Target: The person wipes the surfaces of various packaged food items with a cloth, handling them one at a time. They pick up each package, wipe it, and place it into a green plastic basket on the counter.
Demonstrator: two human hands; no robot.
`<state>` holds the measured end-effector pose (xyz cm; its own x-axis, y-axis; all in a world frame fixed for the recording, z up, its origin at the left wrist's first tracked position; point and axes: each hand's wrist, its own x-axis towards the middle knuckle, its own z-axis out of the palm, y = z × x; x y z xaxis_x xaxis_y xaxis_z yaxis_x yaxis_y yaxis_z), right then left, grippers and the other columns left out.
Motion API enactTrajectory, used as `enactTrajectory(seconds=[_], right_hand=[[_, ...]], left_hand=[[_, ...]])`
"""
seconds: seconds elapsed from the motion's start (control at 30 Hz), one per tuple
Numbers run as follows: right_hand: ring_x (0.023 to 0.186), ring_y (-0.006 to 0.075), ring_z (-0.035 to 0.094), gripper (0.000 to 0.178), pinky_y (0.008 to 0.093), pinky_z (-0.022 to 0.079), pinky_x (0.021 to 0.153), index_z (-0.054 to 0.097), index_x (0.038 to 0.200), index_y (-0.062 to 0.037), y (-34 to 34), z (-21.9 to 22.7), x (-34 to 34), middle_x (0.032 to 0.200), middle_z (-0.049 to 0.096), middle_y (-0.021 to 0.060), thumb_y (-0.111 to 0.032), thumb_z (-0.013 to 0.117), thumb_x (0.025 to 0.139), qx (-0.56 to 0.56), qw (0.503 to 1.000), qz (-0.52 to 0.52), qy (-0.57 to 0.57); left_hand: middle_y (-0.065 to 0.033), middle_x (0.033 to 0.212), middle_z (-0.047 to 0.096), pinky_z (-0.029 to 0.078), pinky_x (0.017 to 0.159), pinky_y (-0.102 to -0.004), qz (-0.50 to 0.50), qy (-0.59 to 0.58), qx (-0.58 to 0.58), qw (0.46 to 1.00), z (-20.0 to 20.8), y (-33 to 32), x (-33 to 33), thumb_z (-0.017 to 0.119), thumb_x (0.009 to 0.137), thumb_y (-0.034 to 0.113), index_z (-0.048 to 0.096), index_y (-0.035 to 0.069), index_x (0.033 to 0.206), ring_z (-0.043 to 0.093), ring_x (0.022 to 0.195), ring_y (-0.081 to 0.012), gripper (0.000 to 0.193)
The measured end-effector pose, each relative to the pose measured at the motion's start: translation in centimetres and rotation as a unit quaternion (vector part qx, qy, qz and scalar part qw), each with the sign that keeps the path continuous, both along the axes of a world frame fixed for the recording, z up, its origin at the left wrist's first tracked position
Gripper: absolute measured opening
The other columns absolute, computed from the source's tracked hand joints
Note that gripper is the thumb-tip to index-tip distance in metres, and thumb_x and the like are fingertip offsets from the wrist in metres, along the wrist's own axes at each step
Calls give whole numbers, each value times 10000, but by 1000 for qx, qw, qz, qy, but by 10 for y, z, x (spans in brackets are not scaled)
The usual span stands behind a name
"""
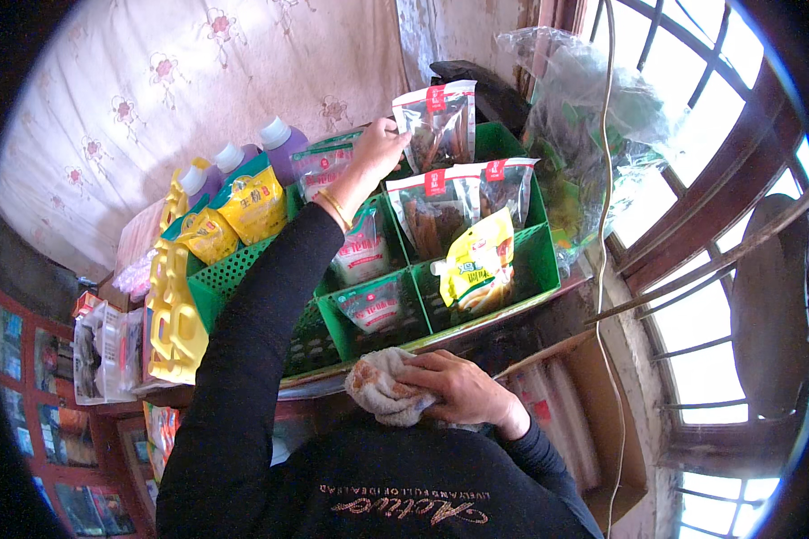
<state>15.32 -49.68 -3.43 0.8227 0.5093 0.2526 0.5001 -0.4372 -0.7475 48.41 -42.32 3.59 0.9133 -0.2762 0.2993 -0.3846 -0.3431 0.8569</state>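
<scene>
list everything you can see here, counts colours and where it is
green bins: several, green plastic, in rows on the shelf
clear packets of brown sticks: three, red labels, upright in the right back bins
yellow pouch: one, front right bin
white packets: about three, green print, middle bins
yellow refill pouches: two, left bins
purple bottles: three, white caps, back left
yellow jug: one, left end of the shelf
clear bag: one, with greenery, by the window
cloth: one, off-white, on the shelf's front edge
left hand: on a packet at the back
right hand: resting on the cloth
</scene>
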Motion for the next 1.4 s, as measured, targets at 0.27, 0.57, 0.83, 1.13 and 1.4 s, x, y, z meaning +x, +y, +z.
enactTrajectory(seconds=[0.27,0.57,0.83,1.13,1.4], right_hand=[[1139,370,497,609,422,407,974,526,1258,-76,14,5,-7,1228,514,209,-110,692,673,-13,1000,26,5],[1136,369,502,650,420,409,976,529,1259,-75,38,4,-8,1233,515,199,-103,717,637,-16,997,69,20],[1149,341,518,639,385,401,1003,591,1200,-79,57,10,-1,1224,547,188,-22,698,573,98,992,18,77],[1131,248,515,669,361,394,982,391,1325,-18,99,-15,20,1228,535,169,-8,635,703,247,916,5,316],[1122,244,503,665,356,389,969,367,1321,10,164,-21,30,1234,515,173,-62,633,715,101,947,18,306]], left_hand=[[-129,704,642,489,602,-402,-108,-223,306,919,5,38,-63,727,719,318,654,70,871,637,668,-313,300],[-78,656,633,430,509,-293,4,-240,53,969,-2,40,-77,593,887,220,638,63,848,575,544,-146,168],[-51,747,667,437,539,-184,-54,-131,-373,917,75,134,-125,617,894,133,614,21,891,587,644,-42,112],[-73,720,618,464,574,-269,148,-164,-196,955,19,267,-222,593,843,43,600,13,827,570,647,-85,36],[25,808,517,430,670,-258,136,-139,-232,953,-31,334,-308,536,948,306,533,42,955,473,794,-64,264]])
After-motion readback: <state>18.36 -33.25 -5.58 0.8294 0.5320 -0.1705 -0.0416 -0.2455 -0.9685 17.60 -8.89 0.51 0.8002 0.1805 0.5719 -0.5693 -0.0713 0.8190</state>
